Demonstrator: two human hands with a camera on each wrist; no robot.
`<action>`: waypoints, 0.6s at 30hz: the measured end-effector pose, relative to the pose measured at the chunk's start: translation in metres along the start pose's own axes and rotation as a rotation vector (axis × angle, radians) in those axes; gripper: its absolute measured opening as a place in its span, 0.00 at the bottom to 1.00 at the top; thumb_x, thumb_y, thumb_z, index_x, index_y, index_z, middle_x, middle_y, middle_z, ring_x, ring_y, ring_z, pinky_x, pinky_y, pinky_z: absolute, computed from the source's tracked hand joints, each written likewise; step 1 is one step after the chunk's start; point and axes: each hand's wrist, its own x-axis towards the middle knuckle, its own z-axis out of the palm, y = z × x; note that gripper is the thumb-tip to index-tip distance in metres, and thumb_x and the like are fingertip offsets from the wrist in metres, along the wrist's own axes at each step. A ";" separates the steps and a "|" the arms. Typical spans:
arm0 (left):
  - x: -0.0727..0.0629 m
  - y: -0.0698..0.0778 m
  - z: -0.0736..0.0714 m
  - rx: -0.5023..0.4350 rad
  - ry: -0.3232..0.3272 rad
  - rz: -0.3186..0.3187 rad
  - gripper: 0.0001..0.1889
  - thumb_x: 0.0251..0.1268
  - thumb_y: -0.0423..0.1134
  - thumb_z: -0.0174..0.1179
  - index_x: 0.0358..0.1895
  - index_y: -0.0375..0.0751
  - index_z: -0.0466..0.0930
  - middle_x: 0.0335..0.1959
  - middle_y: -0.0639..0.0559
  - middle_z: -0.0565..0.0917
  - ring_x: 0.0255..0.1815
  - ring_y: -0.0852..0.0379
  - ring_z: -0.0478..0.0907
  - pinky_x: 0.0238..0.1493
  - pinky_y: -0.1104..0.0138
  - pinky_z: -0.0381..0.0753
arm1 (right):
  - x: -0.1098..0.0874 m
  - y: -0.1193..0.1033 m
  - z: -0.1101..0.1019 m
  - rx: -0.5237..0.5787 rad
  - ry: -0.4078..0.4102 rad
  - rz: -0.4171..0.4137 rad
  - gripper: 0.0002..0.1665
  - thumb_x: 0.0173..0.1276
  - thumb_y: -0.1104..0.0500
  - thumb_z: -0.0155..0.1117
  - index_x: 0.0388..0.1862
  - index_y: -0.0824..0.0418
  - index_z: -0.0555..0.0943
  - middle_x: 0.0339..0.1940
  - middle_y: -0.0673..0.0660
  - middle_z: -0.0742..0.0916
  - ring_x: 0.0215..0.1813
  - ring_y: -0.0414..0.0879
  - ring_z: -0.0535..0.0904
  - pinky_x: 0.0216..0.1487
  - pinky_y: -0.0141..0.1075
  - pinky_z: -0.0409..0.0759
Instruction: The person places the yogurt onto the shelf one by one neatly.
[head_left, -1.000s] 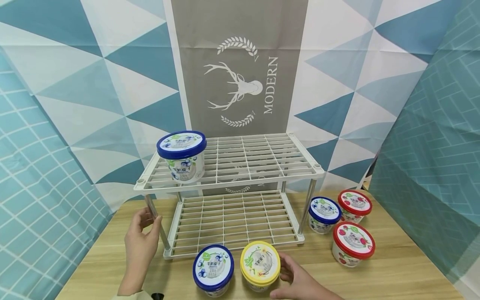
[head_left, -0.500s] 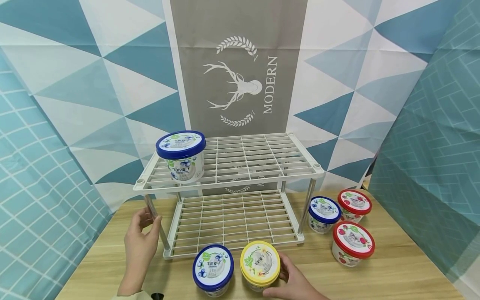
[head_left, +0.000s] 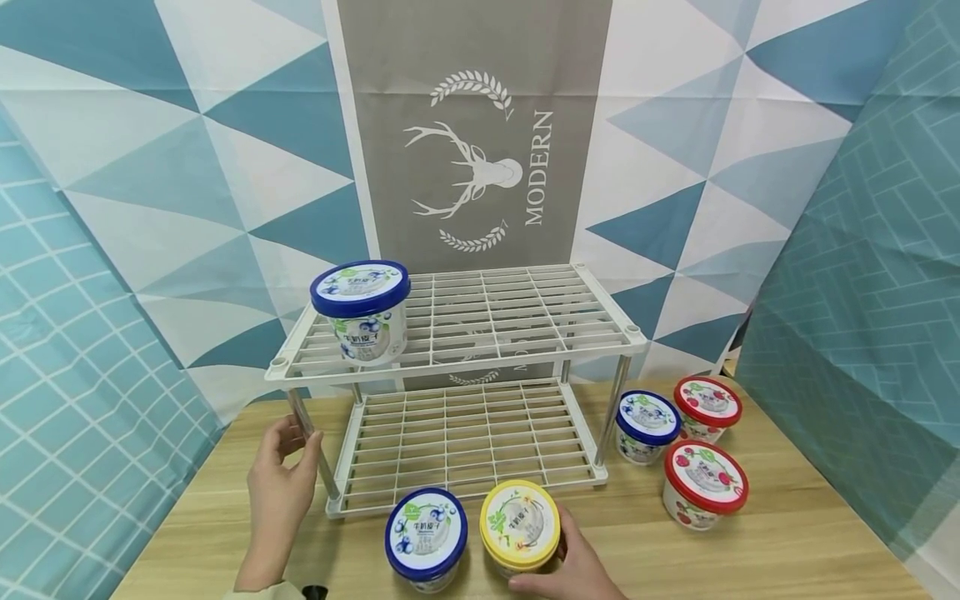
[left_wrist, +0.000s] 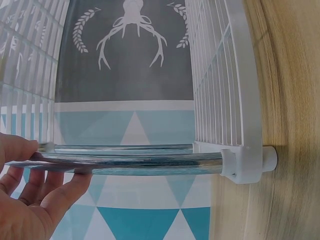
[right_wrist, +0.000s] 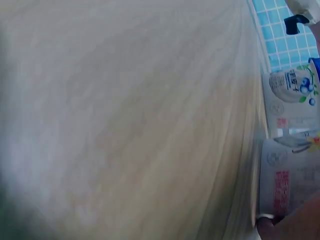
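My left hand [head_left: 281,479] holds the front left metal post [head_left: 327,477] of a white two-tier rack [head_left: 465,365]. In the left wrist view, the thumb and fingers of that hand [left_wrist: 37,205] lie on either side of the post [left_wrist: 155,162]. On the table before the rack, my right hand [head_left: 573,560] grips a yellow-lidded tub [head_left: 520,525] from its right side, thumb in front. The right wrist view catches only part of this tub [right_wrist: 287,175] and of the hand [right_wrist: 295,225]. Left of it stands a blue-lidded blueberry tub [head_left: 427,537].
Another blue-lidded tub [head_left: 362,312] sits on the upper shelf at the left. To the rack's right, a blue-lidded tub [head_left: 647,425] and two red-lidded tubs [head_left: 705,483] stand on the wooden table [head_left: 795,533]. A patterned cloth [head_left: 480,125] hangs behind.
My right hand has moved left and closed in around the yellow-lidded tub. The left hand stays on the post, and the tubs keep their places.
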 end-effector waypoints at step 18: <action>0.000 -0.002 0.000 0.003 0.001 0.004 0.15 0.62 0.32 0.59 0.51 0.33 0.72 0.40 0.41 0.80 0.35 0.86 0.64 0.32 0.93 0.66 | 0.001 -0.007 0.016 -0.092 0.202 0.013 0.65 0.31 0.47 0.84 0.65 0.68 0.58 0.59 0.64 0.76 0.61 0.62 0.71 0.61 0.61 0.64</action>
